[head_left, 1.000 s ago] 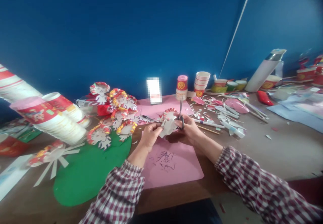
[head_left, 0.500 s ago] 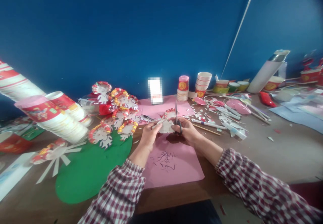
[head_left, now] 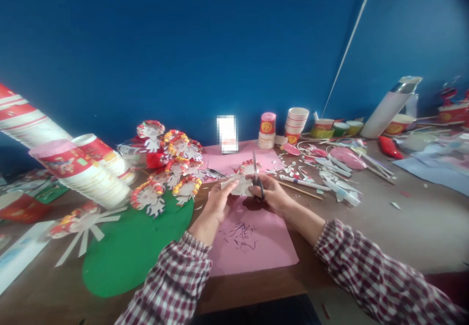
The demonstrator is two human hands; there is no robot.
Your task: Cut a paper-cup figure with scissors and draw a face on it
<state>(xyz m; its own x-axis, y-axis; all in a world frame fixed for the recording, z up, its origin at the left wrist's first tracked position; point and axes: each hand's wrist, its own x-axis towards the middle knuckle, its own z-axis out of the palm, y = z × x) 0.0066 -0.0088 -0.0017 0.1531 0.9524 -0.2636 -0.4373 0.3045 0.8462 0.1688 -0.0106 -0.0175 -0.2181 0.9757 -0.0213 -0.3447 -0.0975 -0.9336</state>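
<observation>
Between my hands is a cut paper cup [head_left: 242,186], its pale side toward me and a red curled fringe along its far edge. My left hand [head_left: 217,202] is closed on its left side, thumb on top. In my right hand [head_left: 275,193] are scissors [head_left: 257,183] with dark handles; the blades point up and away beside the cup piece. The right fingertips also touch the piece's right edge. Beneath lies a pink sheet [head_left: 269,247] with dark pen strokes drawn on it.
Fringed paper figures [head_left: 179,144] cluster at the left, near a green oval sheet [head_left: 139,254]. Stacked paper cups [head_left: 95,178] lean at the far left. Paper scraps [head_left: 298,171], a pen [head_left: 306,182] and a wooden stick [head_left: 302,191] lie right. A white flask [head_left: 388,107] stands behind.
The cup piece has turned a little in my hands, and its fringe looks slightly lower. The scissors remain in my right hand. The whole view has shifted slightly.
</observation>
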